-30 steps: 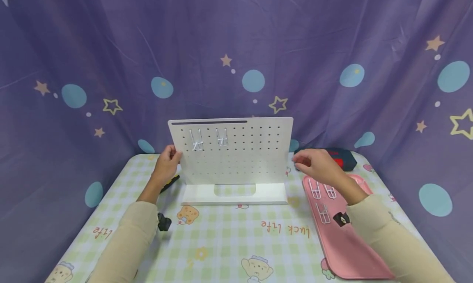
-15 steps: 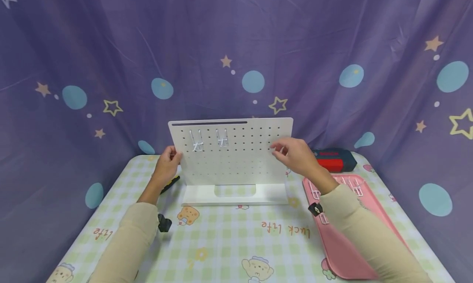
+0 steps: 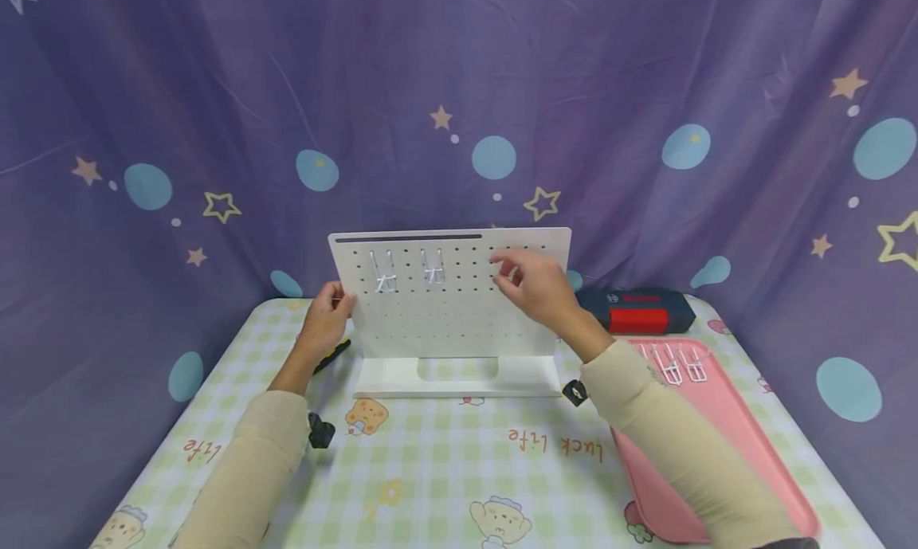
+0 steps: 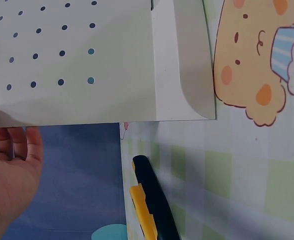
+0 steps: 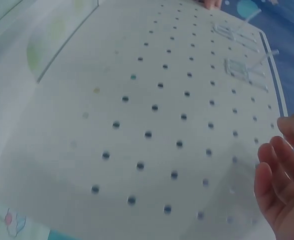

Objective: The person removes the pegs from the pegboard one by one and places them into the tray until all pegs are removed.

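Note:
A white pegboard [image 3: 430,322] with rows of holes stands upright on its base. My left hand [image 3: 324,322] holds its left edge, with the thumb on the front and the fingers behind, as the left wrist view also shows. Two white wire hooks hang at the board's upper left, the outer hook [image 3: 385,278] and the inner hook [image 3: 433,272]. My right hand [image 3: 538,290] is in front of the board's upper right, fingers loosely bent and thumb apart. Nothing shows between those fingers in the right wrist view, where the hand [image 5: 287,180] is at the right edge.
On the right lies a pink tray [image 3: 746,421] holding several white wire hooks [image 3: 694,367], partly hidden by the right sleeve. Behind it is a dark case [image 3: 663,303] with a red panel. A black-and-yellow tool [image 4: 154,205] lies left of the board. A purple curtain [image 3: 402,79] hangs behind.
My right hand has moved left, from beside the board's right edge to in front of its upper right part. My left hand keeps its hold on the left edge.

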Motion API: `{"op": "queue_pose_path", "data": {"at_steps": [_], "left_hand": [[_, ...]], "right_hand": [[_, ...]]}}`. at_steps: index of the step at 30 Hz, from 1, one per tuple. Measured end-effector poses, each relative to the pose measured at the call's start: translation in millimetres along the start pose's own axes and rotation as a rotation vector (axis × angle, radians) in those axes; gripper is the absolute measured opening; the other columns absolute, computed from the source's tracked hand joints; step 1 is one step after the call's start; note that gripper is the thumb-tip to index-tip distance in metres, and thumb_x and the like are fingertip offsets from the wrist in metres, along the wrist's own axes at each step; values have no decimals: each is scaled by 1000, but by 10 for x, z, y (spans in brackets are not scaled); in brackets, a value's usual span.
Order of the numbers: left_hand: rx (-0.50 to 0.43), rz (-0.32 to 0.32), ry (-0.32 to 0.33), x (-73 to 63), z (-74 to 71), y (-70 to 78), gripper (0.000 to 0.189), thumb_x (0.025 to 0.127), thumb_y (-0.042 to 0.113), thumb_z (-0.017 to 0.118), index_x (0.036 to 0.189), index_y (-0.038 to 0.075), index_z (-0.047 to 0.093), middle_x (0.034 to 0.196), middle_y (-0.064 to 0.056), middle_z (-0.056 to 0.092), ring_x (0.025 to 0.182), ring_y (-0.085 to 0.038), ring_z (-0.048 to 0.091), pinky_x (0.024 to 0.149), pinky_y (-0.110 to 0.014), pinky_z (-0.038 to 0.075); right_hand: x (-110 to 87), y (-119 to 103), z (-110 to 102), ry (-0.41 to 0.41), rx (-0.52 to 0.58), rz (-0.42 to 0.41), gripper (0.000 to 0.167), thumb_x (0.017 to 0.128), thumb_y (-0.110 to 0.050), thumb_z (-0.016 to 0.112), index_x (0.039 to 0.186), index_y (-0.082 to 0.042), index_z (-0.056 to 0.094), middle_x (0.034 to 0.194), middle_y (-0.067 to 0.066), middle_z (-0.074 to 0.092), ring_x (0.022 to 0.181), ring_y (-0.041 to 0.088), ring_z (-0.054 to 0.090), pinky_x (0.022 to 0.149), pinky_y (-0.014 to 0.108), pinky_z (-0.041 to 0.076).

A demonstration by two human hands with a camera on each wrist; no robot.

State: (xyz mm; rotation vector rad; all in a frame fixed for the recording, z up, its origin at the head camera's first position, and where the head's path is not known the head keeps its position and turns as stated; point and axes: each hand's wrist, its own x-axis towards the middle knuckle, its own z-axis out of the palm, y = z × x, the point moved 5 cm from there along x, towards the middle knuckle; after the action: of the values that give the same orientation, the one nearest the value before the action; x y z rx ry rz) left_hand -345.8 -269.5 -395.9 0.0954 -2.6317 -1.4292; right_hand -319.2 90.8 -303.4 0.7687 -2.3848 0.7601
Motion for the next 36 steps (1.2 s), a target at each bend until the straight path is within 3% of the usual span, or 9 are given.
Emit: {"op": "queue_pose_path", "data": {"at_steps": [7, 15, 18, 28, 36], "left_hand": [[-11, 5, -3, -1, 24, -1, 38, 110, 30, 41, 135, 1, 45, 131, -21, 53, 120, -34, 53, 108, -52, 48], [-23, 24, 7, 0, 26, -8, 37, 109, 28, 43, 134, 1, 46, 129, -22, 55, 118, -33, 53, 106, -50, 49], [-32, 43, 12, -1, 24, -6, 37, 108, 26, 43, 134, -1, 47, 129, -23, 55, 118, -33, 54, 105, -50, 49], [-11, 20, 13, 12, 19, -4, 39, 109, 30, 42, 134, 1, 46, 131, -22, 55, 120, -35, 54, 107, -51, 49], [-5, 10, 13, 26, 10, -30, 40, 109, 32, 42, 135, 2, 46, 130, -21, 55, 118, -34, 54, 106, -51, 49]], "right_hand": [[122, -202, 215, -16, -82, -40, 30, 92, -18, 73, 122, -14, 71, 93, 3, 74, 74, 15, 67, 66, 30, 58], [242, -391, 432, 23, -126, -77, 29, 92, -22, 74, 121, -19, 71, 98, 0, 75, 84, 16, 69, 67, 32, 57], [265, -431, 511, 47, -149, -74, 27, 92, -23, 75, 118, -20, 71, 97, -1, 74, 84, 15, 69, 65, 30, 56], [292, -485, 747, 67, -239, -68, 25, 93, -24, 73, 116, -19, 70, 105, -1, 76, 82, 15, 70, 64, 27, 55], [314, -524, 759, 153, -251, -74, 17, 91, -23, 75, 108, -21, 74, 108, -3, 77, 81, 17, 72, 59, 29, 54]]}}
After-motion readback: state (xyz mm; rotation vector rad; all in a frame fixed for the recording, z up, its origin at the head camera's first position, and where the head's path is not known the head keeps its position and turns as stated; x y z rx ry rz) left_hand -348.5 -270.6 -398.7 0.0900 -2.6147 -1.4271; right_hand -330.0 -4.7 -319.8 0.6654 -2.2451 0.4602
